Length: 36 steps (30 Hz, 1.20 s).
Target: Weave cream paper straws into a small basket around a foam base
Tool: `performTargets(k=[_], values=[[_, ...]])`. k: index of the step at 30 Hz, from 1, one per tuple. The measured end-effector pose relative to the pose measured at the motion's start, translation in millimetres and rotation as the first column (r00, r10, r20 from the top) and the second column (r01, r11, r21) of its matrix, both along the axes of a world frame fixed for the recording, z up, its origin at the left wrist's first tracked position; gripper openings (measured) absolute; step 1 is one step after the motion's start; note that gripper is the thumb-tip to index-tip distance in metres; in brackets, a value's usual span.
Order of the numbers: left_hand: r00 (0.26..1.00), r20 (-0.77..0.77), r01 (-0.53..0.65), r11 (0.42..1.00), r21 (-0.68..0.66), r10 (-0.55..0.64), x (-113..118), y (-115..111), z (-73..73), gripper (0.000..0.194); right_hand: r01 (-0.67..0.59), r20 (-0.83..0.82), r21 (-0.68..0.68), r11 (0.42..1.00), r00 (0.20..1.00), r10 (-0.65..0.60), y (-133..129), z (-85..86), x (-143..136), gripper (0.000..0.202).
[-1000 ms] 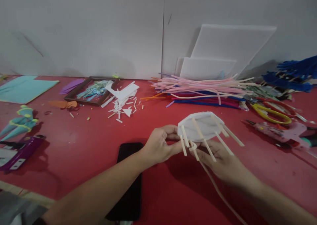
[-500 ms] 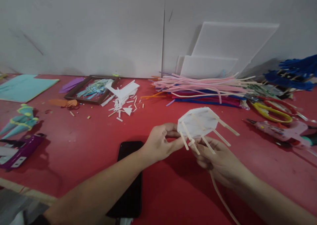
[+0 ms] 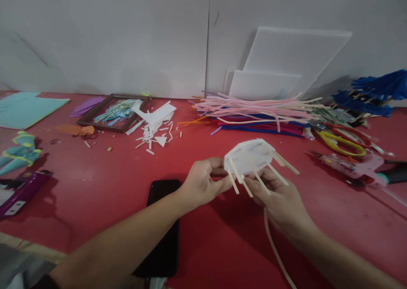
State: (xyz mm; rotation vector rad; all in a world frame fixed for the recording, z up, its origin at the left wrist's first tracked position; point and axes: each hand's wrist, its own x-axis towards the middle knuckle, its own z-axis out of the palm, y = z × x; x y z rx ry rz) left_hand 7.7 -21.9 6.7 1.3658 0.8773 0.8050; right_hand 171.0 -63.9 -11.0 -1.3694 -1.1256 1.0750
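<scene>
Between my hands is a white, many-sided board piece [image 3: 246, 157] with several pale wooden sticks [image 3: 263, 183] standing out from it toward me. My left hand [image 3: 203, 180] grips its left edge, with thumb and fingers closed on it. At the lower right, my right hand [image 3: 276, 195] has its fingers closed near the sticks and holds a cream pipe cleaner [image 3: 273, 242], whose long tail hangs toward the table's front. Its upper end shows near the left sticks; my fingers hide the rest. Under my left forearm lies a black phone [image 3: 163, 234].
A bundle of pink and blue pipe cleaners [image 3: 254, 110] lies at the back. Yellow-handled scissors [image 3: 341, 144] and a pink glue gun [image 3: 356, 166] are on the right. White scraps [image 3: 155, 125], a brown frame [image 3: 117, 127] and a purple tool [image 3: 23, 195] occupy the left. White boards [image 3: 295, 55] lean on the wall.
The white piece has tilted a little in my hands, and the pipe cleaner's end by the left sticks shows less. The whole view has shifted slightly.
</scene>
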Motion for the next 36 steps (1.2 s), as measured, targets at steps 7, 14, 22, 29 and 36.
performTargets(k=[7, 14, 22, 29, 36], values=[[0.995, -0.017, -0.102, 0.983, -0.155, 0.101, -4.2, 8.8, -2.4, 0.024, -0.243, 0.593, 0.619, 0.747, 0.768, -0.241, -9.1, 4.9, 6.0, 0.01], [0.995, 0.092, -0.005, 0.908, -0.419, 0.048, 0.8, 7.1, 2.5, 0.026, -0.517, 0.735, 0.677, 0.524, 0.438, -0.517, -9.3, 6.7, 11.6, 0.017], [0.998, 0.06, -0.02, 0.981, -0.192, 0.032, 2.8, 5.6, -4.6, 0.023, -0.542, 0.757, 0.646, 0.538, 0.361, -0.545, -10.8, -0.8, 9.7, 0.016], [0.998, 0.028, -0.047, 0.971, -0.234, 0.055, 3.4, 5.3, -2.4, 0.013, -0.553, 0.759, 0.647, 0.526, 0.397, -0.516, -10.5, -2.9, 10.2, 0.013], [0.974, 0.201, 0.005, 0.881, -0.473, 0.102, 3.5, 6.1, 2.0, 0.027, -0.505, 0.736, 0.673, 0.54, 0.53, -0.422, -14.2, 1.1, 5.0, 0.015]])
